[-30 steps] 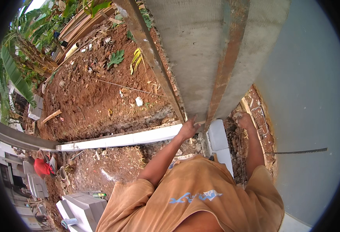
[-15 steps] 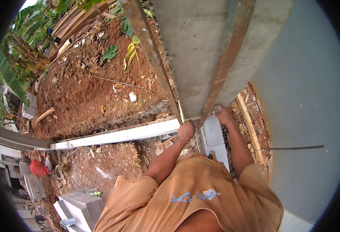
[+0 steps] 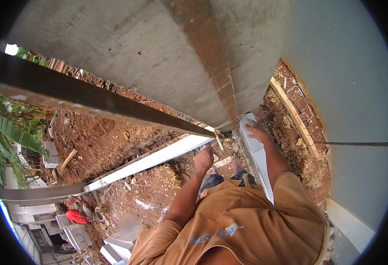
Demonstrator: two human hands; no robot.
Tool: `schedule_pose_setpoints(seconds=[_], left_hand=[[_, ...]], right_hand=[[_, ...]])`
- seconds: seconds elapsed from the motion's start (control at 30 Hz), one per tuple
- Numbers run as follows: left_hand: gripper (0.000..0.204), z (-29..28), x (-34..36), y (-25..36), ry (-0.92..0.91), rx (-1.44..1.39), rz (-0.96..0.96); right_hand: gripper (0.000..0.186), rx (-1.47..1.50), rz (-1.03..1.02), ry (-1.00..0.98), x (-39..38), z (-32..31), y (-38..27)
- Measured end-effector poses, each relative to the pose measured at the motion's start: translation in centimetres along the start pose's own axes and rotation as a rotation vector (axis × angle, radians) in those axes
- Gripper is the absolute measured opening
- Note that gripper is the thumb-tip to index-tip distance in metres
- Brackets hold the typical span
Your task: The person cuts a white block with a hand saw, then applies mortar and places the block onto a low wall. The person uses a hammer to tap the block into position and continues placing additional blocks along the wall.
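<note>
My left hand (image 3: 204, 160) is closed in a fist, a short way from the foot of a dark post (image 3: 114, 104). Whatever it may hold is hidden. A thin wooden strip (image 3: 219, 139) stands near that foot, apart from my hand. My right hand (image 3: 256, 132) lies with its fingers stretched over the top of a row of white blocks (image 3: 259, 161). This row meets a rusty brown post (image 3: 216, 62) set against a grey concrete wall (image 3: 145, 48). On the left, another row of white blocks (image 3: 154, 154) runs up to the corner.
Reddish soil (image 3: 88, 143) lies beyond the left row. Wooden planks (image 3: 296, 115) edge a strip of dirt on the right, beside a grey surface (image 3: 348, 88). Stacked white blocks (image 3: 116, 249) stand lower left. A person in red (image 3: 77, 216) is farther off.
The view has turned, so the dark post now slants across the left. My left hand has come away from the post's foot. My right hand has shifted from the wall's edge onto the blocks.
</note>
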State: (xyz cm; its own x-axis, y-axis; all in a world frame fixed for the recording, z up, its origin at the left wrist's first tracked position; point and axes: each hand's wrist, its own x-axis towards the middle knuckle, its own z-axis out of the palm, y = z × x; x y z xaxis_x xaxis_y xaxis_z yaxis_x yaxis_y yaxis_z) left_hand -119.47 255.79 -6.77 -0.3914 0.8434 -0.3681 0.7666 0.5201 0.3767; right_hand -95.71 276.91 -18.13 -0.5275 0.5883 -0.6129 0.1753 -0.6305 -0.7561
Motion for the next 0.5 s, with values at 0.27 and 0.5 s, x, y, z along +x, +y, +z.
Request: schedule_pose_setpoints(seconds=[0.27,0.5], left_hand=[[0.023,0.5,0.3,0.2,-0.023,0.029,0.049],[0.022,2.0,1.4,-0.3,-0.068,-0.139,-0.062]], right_hand=[[0.122,-0.157,-0.172,0.010,4.8,2.0,2.9],[0.135,-0.173,-0.332,-0.006,4.6,2.6,4.4]])
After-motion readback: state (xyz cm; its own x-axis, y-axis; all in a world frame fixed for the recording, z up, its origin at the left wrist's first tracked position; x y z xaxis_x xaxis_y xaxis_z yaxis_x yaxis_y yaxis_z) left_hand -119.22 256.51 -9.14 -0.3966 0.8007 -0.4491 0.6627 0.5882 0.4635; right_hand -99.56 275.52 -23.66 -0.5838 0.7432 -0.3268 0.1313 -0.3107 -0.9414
